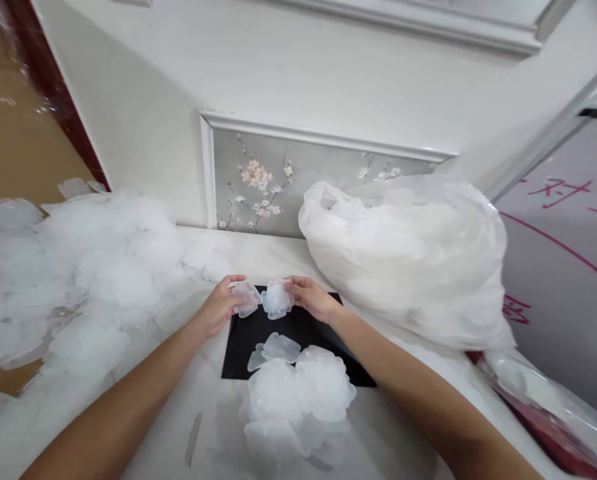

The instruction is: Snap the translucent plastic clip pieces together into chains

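Nearest the camera sits a small heap of translucent petals (298,400), half on the black mat (298,333). Left hand (221,308) pinches one petal piece (246,298); right hand (311,298) pinches another petal (277,300), edges just touching above the mat. Aligning them squarely before pressing seems wise.

Bright, soft even light; wide-angle edge warp.

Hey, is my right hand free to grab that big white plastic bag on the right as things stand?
Probably not at once: the right hand already grips a translucent petal piece. The way to the big white bag beside it looks unobstructed, though.
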Available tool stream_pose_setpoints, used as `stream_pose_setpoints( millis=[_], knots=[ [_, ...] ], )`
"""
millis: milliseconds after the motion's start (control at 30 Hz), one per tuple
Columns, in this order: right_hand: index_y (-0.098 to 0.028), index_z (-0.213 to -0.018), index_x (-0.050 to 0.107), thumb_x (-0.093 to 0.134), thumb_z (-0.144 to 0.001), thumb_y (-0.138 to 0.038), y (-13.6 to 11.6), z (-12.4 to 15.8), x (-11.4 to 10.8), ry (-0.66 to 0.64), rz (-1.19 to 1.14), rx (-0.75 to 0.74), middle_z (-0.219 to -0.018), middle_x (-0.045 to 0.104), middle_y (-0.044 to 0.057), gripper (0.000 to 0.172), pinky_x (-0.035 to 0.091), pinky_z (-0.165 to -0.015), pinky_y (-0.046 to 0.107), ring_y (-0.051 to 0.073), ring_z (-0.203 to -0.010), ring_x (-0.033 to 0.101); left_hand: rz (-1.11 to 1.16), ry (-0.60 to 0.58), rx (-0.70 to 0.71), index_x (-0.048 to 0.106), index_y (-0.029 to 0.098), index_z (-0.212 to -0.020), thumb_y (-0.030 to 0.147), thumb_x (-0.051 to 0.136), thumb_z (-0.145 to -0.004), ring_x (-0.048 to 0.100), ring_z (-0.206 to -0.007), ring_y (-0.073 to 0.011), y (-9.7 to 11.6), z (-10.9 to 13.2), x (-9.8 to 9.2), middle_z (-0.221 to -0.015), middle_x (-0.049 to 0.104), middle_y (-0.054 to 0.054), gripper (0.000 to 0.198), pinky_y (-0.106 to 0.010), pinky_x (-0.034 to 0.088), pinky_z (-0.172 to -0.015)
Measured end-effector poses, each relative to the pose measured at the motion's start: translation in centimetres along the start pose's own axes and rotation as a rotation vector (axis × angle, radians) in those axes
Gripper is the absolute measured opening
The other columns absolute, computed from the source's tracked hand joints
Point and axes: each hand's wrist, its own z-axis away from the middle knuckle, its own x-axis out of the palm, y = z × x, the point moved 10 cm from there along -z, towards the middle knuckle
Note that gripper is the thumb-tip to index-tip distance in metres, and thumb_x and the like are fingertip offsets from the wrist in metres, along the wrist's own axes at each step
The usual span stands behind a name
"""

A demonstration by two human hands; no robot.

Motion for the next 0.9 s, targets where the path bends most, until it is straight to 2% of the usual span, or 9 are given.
stream_pose_setpoints(
  millis=[133, 233, 300, 400, 467, 533, 667, 767, 900],
  knots=[
    [-0.018, -0.084, 0.067, 0.078, -0.065, -0.048, 1.8, 2.7, -0.2, 0.019, -0.314, 0.096, -0.074, 0.067, 0.002, 0.038, 0.048, -0.067, 0.029, 0.014, -0.066, 0.06, -0.054, -0.035, -0.009, 0.06, 0.018, -0.105, 0.007, 0.068, -0.066, 0.068, -0.076, -0.0155, -0.8, -0.4, 1.1, -0.079, 0.072, -0.002, 0.041, -0.025, 0.05, -0.07],
    [-0.019, -0.086, 0.067, 0.077, -0.066, -0.046, 1.8, 2.5, -1.3, 0.084, -0.288, 0.079, -0.073, 0.067, 0.0, 0.035, 0.047, -0.066, 0.029, 0.015, -0.065, 0.059, -0.036, -0.046, -0.022, 0.061, 0.017, -0.108, 0.011, 0.065, -0.073, 0.069, -0.082, -0.0165, -0.9, -0.6, 1.5, -0.085, 0.073, -0.005, 0.035, -0.027, 0.052, -0.076],
    [-0.02, -0.088, 0.068, 0.073, -0.069, -0.045, 1.2, 2.1, -2.4, 0.142, -0.198, 0.01, -0.074, 0.067, 0.0, 0.032, 0.046, -0.066, 0.029, 0.015, -0.065, 0.057, 0.013, -0.053, -0.036, 0.061, 0.017, -0.111, 0.01, 0.062, -0.075, 0.07, -0.087, -0.0179, -0.9, -0.7, 1.6, -0.087, 0.073, -0.006, 0.037, -0.03, 0.053, -0.082],
    [-0.021, -0.089, 0.067, 0.065, -0.077, -0.044, -0.7, 2.6, -5.4, 0.382, -0.037, -0.168, -0.075, 0.065, 0.0, 0.026, 0.045, -0.069, 0.031, 0.016, -0.069, 0.056, 0.079, -0.072, -0.045, 0.057, 0.018, -0.118, 0.006, 0.06, -0.075, 0.071, -0.09, -0.019, -0.8, -1.0, 1.6, -0.089, 0.073, -0.006, 0.045, -0.033, 0.054, -0.086],
    [-0.022, -0.091, 0.065, 0.063, -0.08, -0.045, -1.4, 3.4, -6.6, 0.501, -0.046, -0.239, -0.076, 0.064, 0.0, 0.026, 0.045, -0.07, 0.031, 0.016, -0.069, 0.056, 0.104, -0.105, -0.052, 0.055, 0.019, -0.12, 0.006, 0.06, -0.075, 0.071, -0.09, -0.0198, -0.8, -1.2, 1.7, -0.094, 0.073, -0.007, 0.047, -0.035, 0.055, -0.086],
    [-0.022, -0.093, 0.062, 0.065, -0.078, -0.048, -0.9, 3.2, -6.2, 0.449, -0.174, -0.218, -0.073, 0.064, -0.001, 0.029, 0.047, -0.067, 0.031, 0.016, -0.065, 0.056, 0.121, -0.147, -0.066, 0.054, 0.02, -0.121, 0.008, 0.061, -0.078, 0.071, -0.092, -0.0211, -0.9, -1.3, 1.9, -0.1, 0.073, -0.008, 0.046, -0.038, 0.056, -0.085],
    [-0.023, -0.091, 0.061, 0.075, -0.07, -0.051, 0.9, 2.4, -3.0, 0.183, -0.409, -0.059, -0.07, 0.066, -0.002, 0.038, 0.05, -0.068, 0.032, 0.017, -0.064, 0.063, 0.143, -0.201, -0.09, 0.058, 0.018, -0.114, 0.012, 0.062, -0.081, 0.071, -0.094, -0.0228, -1.2, -1.4, 2.2, -0.107, 0.073, -0.011, 0.033, -0.039, 0.056, -0.085],
    [-0.023, -0.092, 0.063, 0.077, -0.069, -0.053, 1.4, 2.3, -2.1, 0.122, -0.478, -0.007, -0.075, 0.069, 0.0, 0.041, 0.053, -0.073, 0.034, 0.018, -0.069, 0.068, 0.135, -0.218, -0.094, 0.062, 0.017, -0.109, 0.015, 0.061, -0.083, 0.071, -0.094, -0.022, -1.2, -1.2, 2.4, -0.108, 0.073, -0.012, 0.027, -0.037, 0.056, -0.085],
    [-0.023, -0.1, 0.064, 0.071, -0.072, -0.061, 1.5, 2.3, -2.0, 0.11, -0.513, 0.018, -0.08, 0.071, 0.002, 0.047, 0.054, -0.076, 0.036, 0.02, -0.073, 0.071, 0.118, -0.254, -0.081, 0.062, 0.017, -0.112, 0.018, 0.059, -0.084, 0.07, -0.094, -0.022, -0.9, -1.0, 2.8, -0.107, 0.073, -0.011, 0.028, -0.036, 0.055, -0.085]
  ],
)
